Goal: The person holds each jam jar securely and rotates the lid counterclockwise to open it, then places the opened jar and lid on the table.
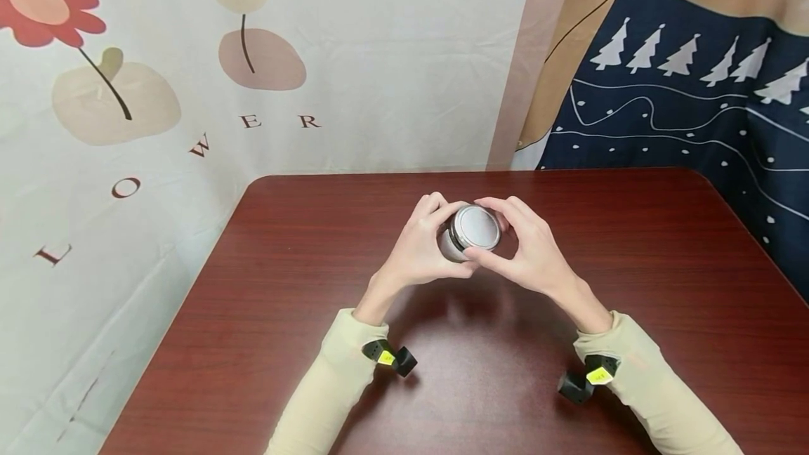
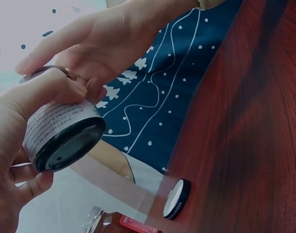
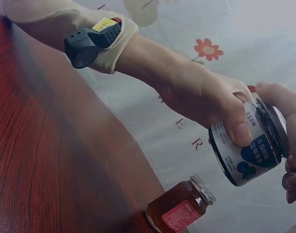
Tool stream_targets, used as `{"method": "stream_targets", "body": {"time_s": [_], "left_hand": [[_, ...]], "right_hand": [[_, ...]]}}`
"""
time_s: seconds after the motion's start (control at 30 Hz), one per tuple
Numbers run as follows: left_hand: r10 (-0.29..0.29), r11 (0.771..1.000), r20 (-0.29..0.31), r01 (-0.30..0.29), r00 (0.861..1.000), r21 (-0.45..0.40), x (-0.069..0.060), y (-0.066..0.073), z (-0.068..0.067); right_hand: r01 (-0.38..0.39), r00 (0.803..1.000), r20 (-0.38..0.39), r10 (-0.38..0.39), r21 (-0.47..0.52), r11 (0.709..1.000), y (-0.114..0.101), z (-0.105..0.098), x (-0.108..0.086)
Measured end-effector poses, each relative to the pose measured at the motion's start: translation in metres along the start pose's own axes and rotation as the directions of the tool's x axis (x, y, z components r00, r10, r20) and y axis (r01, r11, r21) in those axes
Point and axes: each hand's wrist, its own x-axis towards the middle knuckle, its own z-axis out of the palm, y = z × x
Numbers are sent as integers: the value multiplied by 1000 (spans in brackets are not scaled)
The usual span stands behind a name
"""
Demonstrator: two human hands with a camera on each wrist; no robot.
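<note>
Altogether, two jars and two lids can be made out. The held jar is raised above a dark red table, its body gripped by the left hand, whose thumb and fingers are curled round it. Its grey-topped lid is clasped at the rim by the thumb and fingers of the right hand. What is in the held jar cannot be told, as its side is wrapped in a white label; on this, a "0" and Chinese characters are printed over a blue patch, blueberries are pictured beneath, and the smaller lines are too fine to be read. Below the held jar, one amber jar is stood upright on the table, red-brown contents seen through its glass; its red label is too blurred to be read. Also below the held jar, one black-rimmed lid is laid flat, pale face up, tiny characters set around its edge. Behind the held jar, a pale cloth is lettered L, O, W, E, R; behind and to its right, a dark blue cloth is patterned with at least six white trees.
</note>
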Motion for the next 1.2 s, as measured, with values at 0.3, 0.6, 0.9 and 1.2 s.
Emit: {"method": "stream_targets", "body": {"time_s": [0.3,0.6,0.9,1.2], "left_hand": [[-21,998,3,21,1000,63,0,3,3],[-33,995,-1,33,999,97,-1,6,5],[-15,1000,14,15,1000,7,0,6,6],[-20,995,14,22,1000,-92,0,10,6]], "right_hand": [[-11,999,-38,10,-15,1000,2,3,-1],[-10,998,-58,9,-4,1000,3,5,-2],[55,989,-136,-57,-22,998,3,5,-2],[121,967,-220,-130,-53,991,1,7,-2]]}}
